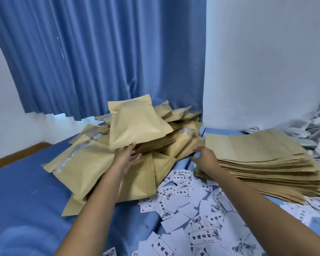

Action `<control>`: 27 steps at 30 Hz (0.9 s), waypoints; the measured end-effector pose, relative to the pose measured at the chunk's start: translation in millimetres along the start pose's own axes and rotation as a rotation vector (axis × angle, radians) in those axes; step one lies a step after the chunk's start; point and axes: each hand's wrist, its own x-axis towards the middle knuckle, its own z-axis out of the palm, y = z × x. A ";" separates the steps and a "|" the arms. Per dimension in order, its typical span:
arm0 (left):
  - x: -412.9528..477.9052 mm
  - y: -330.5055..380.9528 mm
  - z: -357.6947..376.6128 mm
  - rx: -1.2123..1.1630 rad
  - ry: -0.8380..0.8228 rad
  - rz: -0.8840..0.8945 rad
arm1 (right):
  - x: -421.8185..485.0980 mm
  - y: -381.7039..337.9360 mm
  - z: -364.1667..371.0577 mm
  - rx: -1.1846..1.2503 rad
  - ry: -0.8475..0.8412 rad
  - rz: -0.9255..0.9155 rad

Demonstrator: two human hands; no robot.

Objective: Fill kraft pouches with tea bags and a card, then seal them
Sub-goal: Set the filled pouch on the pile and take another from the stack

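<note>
Placing the filled kraft pouch (137,124) on top of the heap of finished pouches (100,163) seems to be the step in hand, and it is done well if the pouch lands flat and does not slide down. The pouch is puffed and its upper edge looks closed; it stands tilted at the top of the heap, with its lower edge at the left hand (127,157). The fingers (135,157) of this hand are spread and nearly straight under that edge, so they look to push or support the pouch more than grip it. The right hand (204,157) reaches between the heap and the stack of flat empty pouches (262,156); its fingers point away from the camera and I cannot tell if they hold anything. A good way, I judge, is to let the pouch down gently toward the middle of the heap, because the heap is loose and can slip toward the printed cards (192,209) scattered on the blue bed sheet (26,191). Next the right hand can take one empty pouch from the top of the stack without disturbing the rest. The tea bags (314,133) lie piled at the far right, by the white wall (266,61), beside the blue curtain (100,52).
</note>
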 end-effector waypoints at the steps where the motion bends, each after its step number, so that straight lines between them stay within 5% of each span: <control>1: 1.7 -3.5 1.7 -0.035 -0.007 -0.004 | -1.6 20.1 -9.0 -0.235 0.030 -0.040; 4: 4.2 -2.2 8.4 -0.220 -0.092 -0.065 | -7.5 73.4 -30.6 -0.656 -0.060 -0.029; 9: 17.1 28.9 12.3 -0.653 0.049 -0.124 | -14.8 104.0 -47.3 -0.745 0.001 -0.039; 14: 25.2 42.5 13.2 -0.766 0.248 0.032 | -14.6 100.1 -44.5 -0.796 0.070 -0.040; 27: 39.2 6.3 -11.8 -0.686 0.117 -0.079 | -15.4 97.2 -43.1 -0.783 0.186 0.025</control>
